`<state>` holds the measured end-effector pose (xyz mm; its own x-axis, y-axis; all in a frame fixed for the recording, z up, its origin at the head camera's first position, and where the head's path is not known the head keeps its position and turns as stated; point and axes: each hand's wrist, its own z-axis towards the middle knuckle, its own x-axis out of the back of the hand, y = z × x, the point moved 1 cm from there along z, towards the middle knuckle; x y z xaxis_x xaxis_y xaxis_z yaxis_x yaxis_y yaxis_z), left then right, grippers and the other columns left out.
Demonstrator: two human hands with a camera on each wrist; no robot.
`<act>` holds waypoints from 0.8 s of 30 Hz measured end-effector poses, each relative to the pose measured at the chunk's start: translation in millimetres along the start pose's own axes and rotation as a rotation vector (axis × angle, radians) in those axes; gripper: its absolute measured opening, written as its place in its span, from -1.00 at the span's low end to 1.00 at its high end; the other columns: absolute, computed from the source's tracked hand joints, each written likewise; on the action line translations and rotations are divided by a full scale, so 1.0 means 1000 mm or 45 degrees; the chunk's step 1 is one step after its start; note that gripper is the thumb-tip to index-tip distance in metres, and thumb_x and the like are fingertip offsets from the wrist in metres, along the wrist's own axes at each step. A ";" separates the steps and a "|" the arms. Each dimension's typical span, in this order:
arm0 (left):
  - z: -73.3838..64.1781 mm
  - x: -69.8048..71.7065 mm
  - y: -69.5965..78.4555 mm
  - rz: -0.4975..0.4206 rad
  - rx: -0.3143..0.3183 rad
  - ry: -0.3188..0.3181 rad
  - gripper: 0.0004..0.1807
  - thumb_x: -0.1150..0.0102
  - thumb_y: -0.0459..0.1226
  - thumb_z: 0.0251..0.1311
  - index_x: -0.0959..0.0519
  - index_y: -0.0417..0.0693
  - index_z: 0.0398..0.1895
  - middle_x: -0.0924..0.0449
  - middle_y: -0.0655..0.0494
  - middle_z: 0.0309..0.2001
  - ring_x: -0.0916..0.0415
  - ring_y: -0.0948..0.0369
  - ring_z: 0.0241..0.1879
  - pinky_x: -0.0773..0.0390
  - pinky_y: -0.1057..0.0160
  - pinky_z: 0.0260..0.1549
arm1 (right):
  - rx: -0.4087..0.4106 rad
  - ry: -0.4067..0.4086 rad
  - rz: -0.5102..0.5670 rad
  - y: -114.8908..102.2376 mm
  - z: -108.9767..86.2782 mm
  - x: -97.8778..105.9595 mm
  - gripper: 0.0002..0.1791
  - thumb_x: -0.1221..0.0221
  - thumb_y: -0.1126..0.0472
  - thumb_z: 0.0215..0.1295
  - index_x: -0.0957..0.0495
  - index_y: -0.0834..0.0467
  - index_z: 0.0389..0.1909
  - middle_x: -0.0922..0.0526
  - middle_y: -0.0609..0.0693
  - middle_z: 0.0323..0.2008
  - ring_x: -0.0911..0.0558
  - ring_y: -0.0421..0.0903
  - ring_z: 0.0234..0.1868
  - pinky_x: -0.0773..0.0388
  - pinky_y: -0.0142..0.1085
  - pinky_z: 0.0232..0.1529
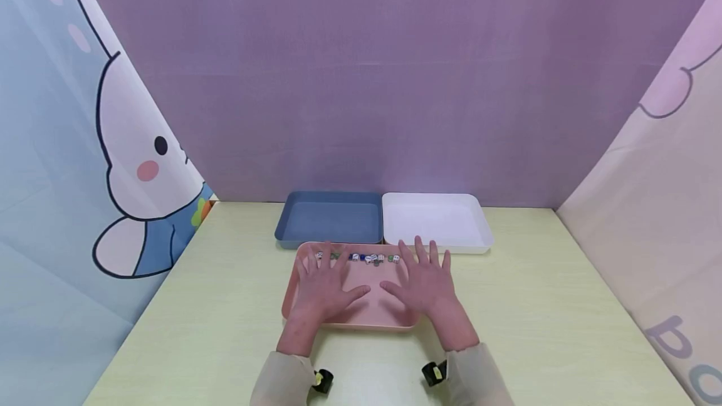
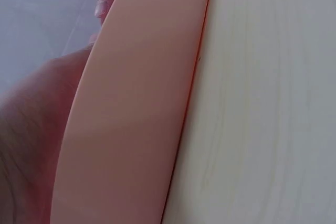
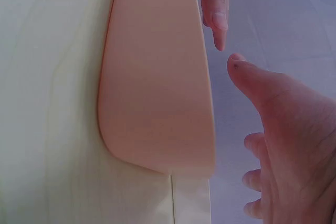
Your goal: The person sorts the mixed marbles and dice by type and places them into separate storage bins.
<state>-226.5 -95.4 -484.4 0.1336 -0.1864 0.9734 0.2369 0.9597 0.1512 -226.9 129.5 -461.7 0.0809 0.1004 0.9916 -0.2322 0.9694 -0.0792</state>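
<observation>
A pink tray lies near the middle of the table, with several small dice in a loose row along its far side. They are white, blue, green and grey. Over the tray's left part is my left hand, fingers spread and straight, hiding some of the dice. My right hand spreads its fingers above the right part, covering that end of the tray. Neither hand holds anything. In both wrist views the tray's outer wall fills the middle, and the right hand's thumb shows beyond it.
Behind the pink tray stand a blue tray on the left and a white tray on the right, side by side. The pale wooden table ends at a purple backdrop. Printed cloths hang on both sides.
</observation>
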 end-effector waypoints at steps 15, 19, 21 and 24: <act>-0.001 0.003 -0.003 -0.004 0.008 -0.029 0.03 0.15 0.51 0.05 -0.11 0.19 0.52 -0.01 -0.20 0.47 0.05 -0.44 0.34 0.04 -0.45 0.21 | -0.025 0.019 -0.015 -0.002 0.003 -0.005 0.05 0.03 -0.53 0.15 -0.06 0.01 0.52 -0.11 0.23 0.45 -0.08 0.35 0.41 0.01 0.32 0.30; -0.002 0.005 -0.005 -0.035 0.024 -0.031 -0.07 0.03 0.41 0.13 -0.19 0.15 0.49 -0.12 -0.17 0.40 -0.11 -0.40 0.29 -0.03 -0.45 0.19 | -0.088 0.053 0.024 0.005 0.004 -0.006 0.02 -0.05 -0.46 0.18 -0.11 0.08 0.50 -0.29 0.26 0.35 -0.27 0.34 0.31 -0.22 0.26 0.22; -0.003 0.007 -0.008 -0.030 0.028 -0.021 -0.14 -0.04 0.33 0.17 -0.24 0.13 0.46 -0.17 -0.17 0.39 -0.10 -0.34 0.30 -0.08 -0.42 0.19 | -0.124 0.068 0.070 0.009 0.004 -0.006 -0.03 -0.09 -0.40 0.20 -0.18 0.14 0.46 -0.40 0.26 0.27 -0.39 0.31 0.22 -0.36 0.21 0.11; -0.004 0.012 -0.013 -0.027 0.045 -0.008 -0.24 -0.15 0.20 0.20 -0.34 0.04 0.39 -0.22 -0.18 0.36 -0.06 -0.27 0.33 -0.17 -0.36 0.18 | -0.191 0.074 0.180 0.017 0.002 -0.005 -0.17 -0.15 -0.28 0.24 -0.33 0.20 0.36 -0.52 0.26 0.13 -0.51 0.25 0.08 -0.52 0.13 -0.07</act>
<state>-223.7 -110.9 -475.0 0.1225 -0.2058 0.9709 0.2057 0.9623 0.1780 -233.2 144.6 -467.7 0.1144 0.2464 0.9624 -0.0983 0.9668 -0.2359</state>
